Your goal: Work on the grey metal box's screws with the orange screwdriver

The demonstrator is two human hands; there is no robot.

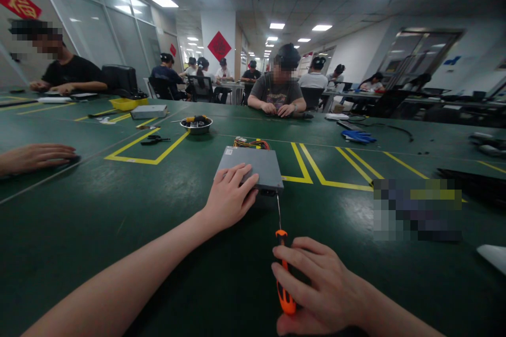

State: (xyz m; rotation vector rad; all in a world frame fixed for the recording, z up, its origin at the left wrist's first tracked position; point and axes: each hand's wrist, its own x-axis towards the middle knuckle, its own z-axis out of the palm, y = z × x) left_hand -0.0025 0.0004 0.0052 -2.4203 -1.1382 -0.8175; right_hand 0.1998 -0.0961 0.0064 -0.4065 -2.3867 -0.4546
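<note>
A grey metal computer power supply [259, 163] lies flat on the green table, its bundle of coloured cables [253, 143] at the far side and a socket on its near side. My left hand [229, 195] rests on its top at the near left, fingers spread. In my right hand [320, 284] is an orange and black screwdriver [285, 295], pointed away from me. Its thin shaft reaches the near right corner of the power supply; whether the tip sits in a screw cannot be made out.
A metal bowl [197, 126] holds tools and small parts. Beyond it lie another metal box [149, 111] and a yellow tray [128, 103]. Blue gloves [358, 137] lie at right. Another person's hand [39, 159] rests at left; a person [279, 89] works opposite.
</note>
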